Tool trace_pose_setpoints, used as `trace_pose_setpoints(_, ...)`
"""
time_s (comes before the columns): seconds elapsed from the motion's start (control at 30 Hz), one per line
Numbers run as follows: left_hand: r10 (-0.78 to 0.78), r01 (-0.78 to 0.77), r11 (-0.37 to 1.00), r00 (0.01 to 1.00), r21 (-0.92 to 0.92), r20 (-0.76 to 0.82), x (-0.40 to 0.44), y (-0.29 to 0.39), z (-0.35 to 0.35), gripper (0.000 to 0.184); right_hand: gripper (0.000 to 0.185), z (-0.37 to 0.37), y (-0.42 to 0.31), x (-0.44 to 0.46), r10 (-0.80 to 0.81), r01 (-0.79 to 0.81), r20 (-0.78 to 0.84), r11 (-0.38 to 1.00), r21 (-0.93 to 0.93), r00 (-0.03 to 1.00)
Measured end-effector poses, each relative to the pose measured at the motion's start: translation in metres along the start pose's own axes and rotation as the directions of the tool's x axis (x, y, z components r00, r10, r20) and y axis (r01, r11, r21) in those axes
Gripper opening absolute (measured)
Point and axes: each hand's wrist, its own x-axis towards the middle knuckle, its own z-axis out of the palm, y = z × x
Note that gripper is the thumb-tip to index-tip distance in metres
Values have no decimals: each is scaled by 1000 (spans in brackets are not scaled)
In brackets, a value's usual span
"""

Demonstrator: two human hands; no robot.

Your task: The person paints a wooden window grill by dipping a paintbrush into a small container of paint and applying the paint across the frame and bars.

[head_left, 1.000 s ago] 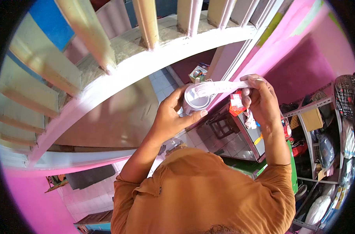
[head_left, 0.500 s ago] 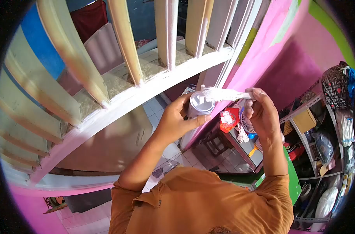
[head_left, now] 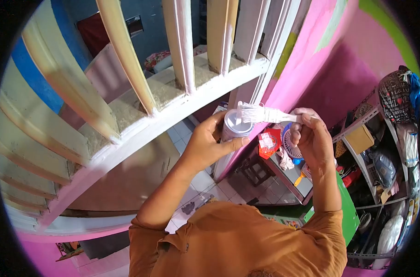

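My left hand (head_left: 209, 144) is wrapped around a small paint can (head_left: 231, 134), its thumb along the near side. White paint shows at the can's open top. In my right hand (head_left: 311, 136), a paintbrush (head_left: 272, 115) is pinched by its handle and lies nearly level. Its white-coated bristles reach over the can's rim; whether they touch it I cannot tell. Just beyond both hands runs a white ledge (head_left: 173, 106) carrying upright slats (head_left: 177, 46), some yellowish and some painted white.
A pink wall (head_left: 307, 78) rises at the right behind the brush. Below it stands a table (head_left: 293, 182) with a red package (head_left: 268, 142) and a blue fan (head_left: 291, 141). Metal shelving (head_left: 358, 127) with bags lines the right side. Tiled floor (head_left: 205, 182) shows below.
The brush has turned about its handle, so its bristles now show their broad, flat side above the can. The slats and ledge have shifted left and down in view.
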Motion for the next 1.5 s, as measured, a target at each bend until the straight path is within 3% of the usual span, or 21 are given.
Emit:
trace_pose_setpoints(0.33, -11, 11, 999, 1000, 42, -8, 7, 1, -2, 62, 26, 20, -15, 19, -104, 104, 43, 995, 10, 994)
trace_pose_setpoints(0.43, 10, -10, 999, 1000, 42, -19, 7, -2, -3, 61, 28, 29, -24, 34, -291, 303, 142, 951, -68, 946)
trace_pose_setpoints(0.73, -13, 17, 997, 998, 71, -58, -10, -14, -5, 64, 29, 66, -65, 65, -465, 492, 188, 859, -141, 865)
trace_pose_setpoints(0.77, -17, 17, 1000, 999, 7, -47, -13, -19, -5, 66, 29, 69, -69, 71, -523, 558, 214, 813, -168, 825)
trace_pose_setpoints(0.87, -60, 60, 998, 998, 33, -18, -23, -22, -6, 69, 29, 80, -83, 76, -603, 648, 243, 735, -199, 760)
trace_pose_setpoints(0.97, -66, 69, 995, 997, 66, -48, -35, -22, -4, 67, 28, 91, -93, 72, -732, 777, 260, 593, -210, 629)
trace_pose_setpoints(1.13, -78, 84, 992, 995, 96, -63, -53, -28, -9, 68, 24, 74, -74, 53, -656, 739, 346, 555, -381, 671)
trace_pose_setpoints(1.27, -73, 84, 987, 993, 134, -90, -70, -32, -10, 69, 21, 77, -69, 58, -623, 704, 330, 597, -385, 709)
trace_pose_setpoints(1.4, -61, 72, 988, 995, 135, -85, -82, -36, -8, 69, 23, 99, -103, 73, -745, 816, 375, 390, -426, 552)
trace_pose_setpoints(1.5, -81, 92, 987, 993, 132, -84, -91, -36, -6, 69, 24, 110, -123, 78, -814, 881, 363, 348, -321, 453)
